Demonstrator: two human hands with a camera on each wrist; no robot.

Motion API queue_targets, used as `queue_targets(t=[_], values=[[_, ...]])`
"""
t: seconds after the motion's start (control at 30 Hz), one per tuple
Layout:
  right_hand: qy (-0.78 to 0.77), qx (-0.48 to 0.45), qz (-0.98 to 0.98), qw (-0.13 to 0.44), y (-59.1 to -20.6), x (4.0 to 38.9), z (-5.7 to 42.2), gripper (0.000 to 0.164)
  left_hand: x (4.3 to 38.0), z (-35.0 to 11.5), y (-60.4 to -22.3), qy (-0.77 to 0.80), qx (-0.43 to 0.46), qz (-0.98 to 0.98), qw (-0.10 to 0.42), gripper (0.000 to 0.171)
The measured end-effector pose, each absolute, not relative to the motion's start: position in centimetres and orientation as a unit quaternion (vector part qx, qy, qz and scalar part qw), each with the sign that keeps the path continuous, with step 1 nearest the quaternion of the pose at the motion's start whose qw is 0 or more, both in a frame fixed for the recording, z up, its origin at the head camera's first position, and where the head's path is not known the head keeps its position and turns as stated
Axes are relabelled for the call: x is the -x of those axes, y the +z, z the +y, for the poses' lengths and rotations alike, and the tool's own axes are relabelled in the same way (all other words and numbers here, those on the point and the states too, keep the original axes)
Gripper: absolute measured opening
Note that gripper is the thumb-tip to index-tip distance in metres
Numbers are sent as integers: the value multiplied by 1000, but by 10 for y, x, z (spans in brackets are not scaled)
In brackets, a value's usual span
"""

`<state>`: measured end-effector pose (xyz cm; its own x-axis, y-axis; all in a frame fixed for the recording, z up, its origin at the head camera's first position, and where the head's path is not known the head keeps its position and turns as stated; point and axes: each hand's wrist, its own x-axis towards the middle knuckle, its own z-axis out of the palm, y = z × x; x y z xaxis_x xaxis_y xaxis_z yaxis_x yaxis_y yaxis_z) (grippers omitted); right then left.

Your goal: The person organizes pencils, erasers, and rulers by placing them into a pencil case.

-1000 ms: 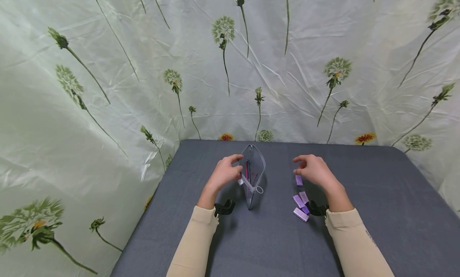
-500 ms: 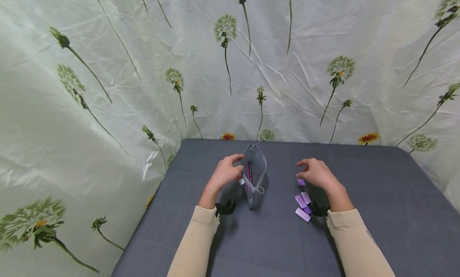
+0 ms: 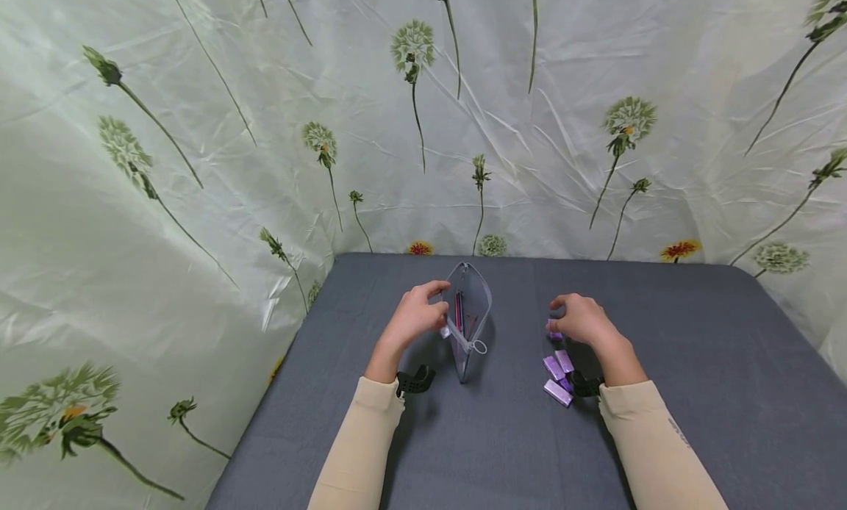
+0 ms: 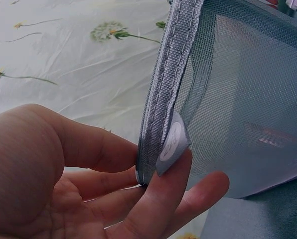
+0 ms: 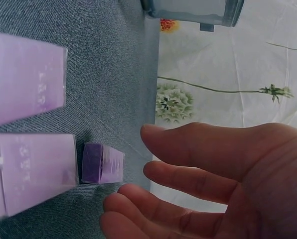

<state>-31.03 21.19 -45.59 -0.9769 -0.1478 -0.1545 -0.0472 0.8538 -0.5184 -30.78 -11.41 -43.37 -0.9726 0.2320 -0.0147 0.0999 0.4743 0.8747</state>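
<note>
My left hand [image 3: 418, 315] pinches the side edge of a grey mesh zip pouch [image 3: 461, 361], which stands with its mouth spread. In the left wrist view, thumb and fingers lie on either side of the zipper edge, by a small white tag [image 4: 172, 145]. Red and dark pencil-like sticks [image 3: 459, 311] are inside the pouch. Over a small purple wrapped block [image 3: 555, 336] hovers my right hand [image 3: 584, 321], thumb and fingers apart. The right wrist view shows that block [image 5: 102, 163] just beyond the fingertips, with nothing between thumb and fingers.
Several more purple wrapped blocks [image 3: 558, 392] lie in a group nearer me, beside the right wrist. A ring pull [image 3: 479, 346] hangs at the pouch's near end. The dark grey table [image 3: 503, 444] ends at a flower-printed sheet [image 3: 370, 91] behind and to the left.
My right hand has moved slightly lower in the head view, closer over the far purple block, and now partly covers it. The left hand keeps its grip on the pouch.
</note>
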Motion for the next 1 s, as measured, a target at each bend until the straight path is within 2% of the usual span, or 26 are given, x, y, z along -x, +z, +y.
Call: queue_targets(t=[0.3,0.5,1.0], values=[[-293,56,947,117,-460,313,219,54,308,-114,-432,505,-96,855,65,46],[-304,57,942,129,-464,312,219,51,308,-114,-433,504,-96,856,67,47],[-319,49,938,124,-474,317,219,46,308,-115,-433,510,-101,851,72,48]])
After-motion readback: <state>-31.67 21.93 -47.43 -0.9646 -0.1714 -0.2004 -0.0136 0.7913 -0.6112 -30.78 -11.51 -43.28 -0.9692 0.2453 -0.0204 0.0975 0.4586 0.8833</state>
